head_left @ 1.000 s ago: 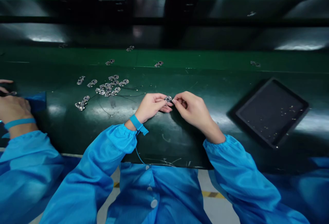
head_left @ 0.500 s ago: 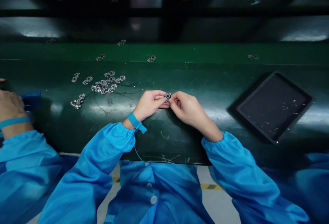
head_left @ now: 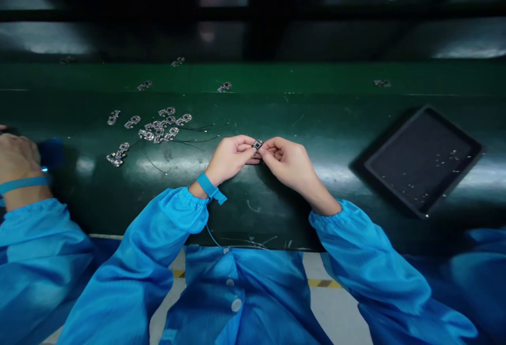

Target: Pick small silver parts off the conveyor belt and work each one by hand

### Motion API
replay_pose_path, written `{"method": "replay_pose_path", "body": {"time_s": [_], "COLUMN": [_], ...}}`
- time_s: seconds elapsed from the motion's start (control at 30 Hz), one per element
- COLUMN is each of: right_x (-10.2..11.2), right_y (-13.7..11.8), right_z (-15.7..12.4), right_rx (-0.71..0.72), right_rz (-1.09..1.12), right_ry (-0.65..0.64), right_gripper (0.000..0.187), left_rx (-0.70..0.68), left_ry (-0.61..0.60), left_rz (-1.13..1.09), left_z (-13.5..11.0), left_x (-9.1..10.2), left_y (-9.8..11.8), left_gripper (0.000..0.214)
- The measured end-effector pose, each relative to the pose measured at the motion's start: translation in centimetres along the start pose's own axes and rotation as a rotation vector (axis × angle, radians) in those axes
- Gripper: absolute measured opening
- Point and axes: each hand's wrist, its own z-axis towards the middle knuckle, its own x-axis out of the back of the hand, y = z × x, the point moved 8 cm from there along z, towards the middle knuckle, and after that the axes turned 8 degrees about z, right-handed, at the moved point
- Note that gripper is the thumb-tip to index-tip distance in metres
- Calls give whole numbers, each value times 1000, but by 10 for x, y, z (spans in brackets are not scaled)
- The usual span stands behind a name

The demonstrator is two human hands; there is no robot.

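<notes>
Small board: it is up between the two hands, at the fingertips, and sits a bit crooked. Fingers hide part of the small board (head_left: pixel 257 145), so I cannot tell its long way.
Left hand: the left hand (head_left: pixel 231 156) pinches the board by its left side, thumb on top.
Right hand: the right hand (head_left: pixel 288 160) has thumb and finger pressed together, touching the board's right edge. I cannot tell if they grip the board or some tiny bit on it.
Which hand is nearer: both are right at the board, one on each side.
Pile of boards: the pile of boards (head_left: pixel 146 134) lies on the green surface (head_left: pixel 316 118), left of the left hand, with thin wires (head_left: pixel 192 144) pointing toward it.
Black tray: the black tray (head_left: pixel 411 150) is well off to the right, nearer the right hand, with shiny bits (head_left: pixel 453 157) in it.
</notes>
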Motion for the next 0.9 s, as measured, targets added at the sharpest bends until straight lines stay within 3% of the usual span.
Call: {"method": "replay_pose_path", "body": {"time_s": [0.9], "right_x": [1], "right_y": [-10], "right_z": [-1], "right_rx": [63], "right_rz": [-148], "right_ry": [0], "right_gripper": [10], "left_rx": [18], "left_ry": [31], "left_rz": [8], "left_z": [-1], "left_x": [0], "left_y": [1], "left_gripper": [10]}}
